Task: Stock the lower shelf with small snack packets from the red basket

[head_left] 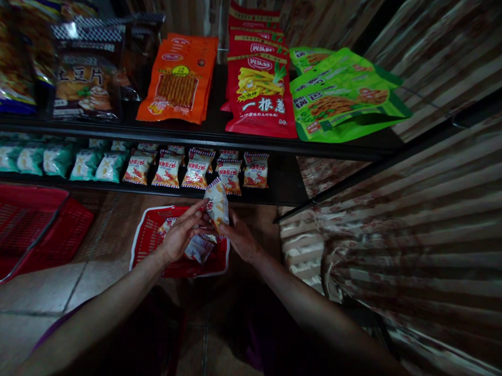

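Observation:
A small white-and-orange snack bag (217, 203) is held upright between my two hands, above a red basket (147, 245). My right hand (241, 237) grips its lower right side, the thumb against the bag. On its left side, the fingers of my left hand (185, 231) are closed against the wrapper. Below my hands, more small snack bags (199, 248) lie in the basket, partly covered by my left hand. Just beyond, a row of matching snack bags (198, 169) stands on the lower black shelf.
Teal snack bags (86, 163) continue that row leftward. The upper shelf (213, 95) carries orange packets (177, 83), red packets (259, 90), green packets (342, 98) and brown bags (86, 79). A second red basket (28, 231) is on the tiled floor at left. A patterned curtain (423, 230) hangs at right.

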The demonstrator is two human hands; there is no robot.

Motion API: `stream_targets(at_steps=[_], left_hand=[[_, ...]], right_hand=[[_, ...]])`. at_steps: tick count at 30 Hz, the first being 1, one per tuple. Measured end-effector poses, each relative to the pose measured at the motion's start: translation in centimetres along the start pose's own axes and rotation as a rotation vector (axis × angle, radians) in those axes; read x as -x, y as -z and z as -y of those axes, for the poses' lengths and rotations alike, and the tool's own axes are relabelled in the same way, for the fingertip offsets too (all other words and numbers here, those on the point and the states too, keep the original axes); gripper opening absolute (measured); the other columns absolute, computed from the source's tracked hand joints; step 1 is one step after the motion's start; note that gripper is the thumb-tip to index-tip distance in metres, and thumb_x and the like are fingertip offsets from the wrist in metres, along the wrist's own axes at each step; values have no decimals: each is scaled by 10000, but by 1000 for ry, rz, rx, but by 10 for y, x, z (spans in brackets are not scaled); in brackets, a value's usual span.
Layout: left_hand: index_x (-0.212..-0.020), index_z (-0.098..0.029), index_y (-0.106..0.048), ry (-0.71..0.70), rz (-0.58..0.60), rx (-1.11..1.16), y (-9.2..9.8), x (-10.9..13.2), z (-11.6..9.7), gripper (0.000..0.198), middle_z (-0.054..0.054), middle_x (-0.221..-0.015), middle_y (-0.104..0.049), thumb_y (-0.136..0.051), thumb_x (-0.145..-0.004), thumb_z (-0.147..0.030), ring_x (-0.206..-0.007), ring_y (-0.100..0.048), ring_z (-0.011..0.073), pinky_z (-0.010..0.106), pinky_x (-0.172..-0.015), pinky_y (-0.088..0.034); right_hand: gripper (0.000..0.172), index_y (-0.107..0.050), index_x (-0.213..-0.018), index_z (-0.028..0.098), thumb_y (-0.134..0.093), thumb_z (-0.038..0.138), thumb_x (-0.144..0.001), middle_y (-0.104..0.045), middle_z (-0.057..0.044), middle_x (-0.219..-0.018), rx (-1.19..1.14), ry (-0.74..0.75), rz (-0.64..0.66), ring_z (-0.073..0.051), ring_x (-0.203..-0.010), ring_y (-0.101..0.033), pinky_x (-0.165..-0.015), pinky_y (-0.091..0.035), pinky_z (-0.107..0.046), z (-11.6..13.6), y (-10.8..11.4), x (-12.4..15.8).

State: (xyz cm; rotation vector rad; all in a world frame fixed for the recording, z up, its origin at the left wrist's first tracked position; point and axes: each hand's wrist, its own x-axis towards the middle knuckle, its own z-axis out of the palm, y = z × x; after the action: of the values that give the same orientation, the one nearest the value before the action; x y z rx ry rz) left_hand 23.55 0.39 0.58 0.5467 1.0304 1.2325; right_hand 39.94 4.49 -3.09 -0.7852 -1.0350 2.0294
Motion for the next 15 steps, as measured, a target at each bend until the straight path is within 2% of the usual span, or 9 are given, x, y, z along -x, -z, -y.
stream_targets(at_steps=[2,5,13,15], left_hand=[[-1256,-186,-581,1,17,7,-1,1,0,557,53,-925,-638,-705,-738,-352,-819,-614,166,316,-761,-509],[-1242,-194,-593,2,34,4,-2,1,-1,543,54,-936,-638,-704,-737,-359,-832,-619,176,331,-779,-505],[-1206,-189,-622,-3,6,-49,1,-2,3,484,64,-931,-652,-680,-749,-340,-822,-628,188,346,-786,-492],[-1202,-192,-626,1,-5,-47,1,-2,3,472,61,-938,-654,-677,-749,-312,-824,-630,186,343,-787,-492]], right_hand=[[575,-542,-1196,258,-769,311,-670,-667,-33,-1142,-49,-16,19,-231,-1042,-633,-959,-473,-424,1,-3,0],[517,-587,-1125,240,-765,254,-640,-699,-22,-1051,-97,-42,-38,-218,-969,-652,-936,-481,-407,2,-4,-2],[332,-617,-947,266,-688,263,-622,-699,25,-886,-210,-32,-190,-178,-800,-650,-749,-519,-315,10,-3,-8],[316,-607,-937,266,-703,274,-636,-698,25,-888,-225,-38,-189,-175,-802,-653,-742,-523,-310,10,-3,-7]])
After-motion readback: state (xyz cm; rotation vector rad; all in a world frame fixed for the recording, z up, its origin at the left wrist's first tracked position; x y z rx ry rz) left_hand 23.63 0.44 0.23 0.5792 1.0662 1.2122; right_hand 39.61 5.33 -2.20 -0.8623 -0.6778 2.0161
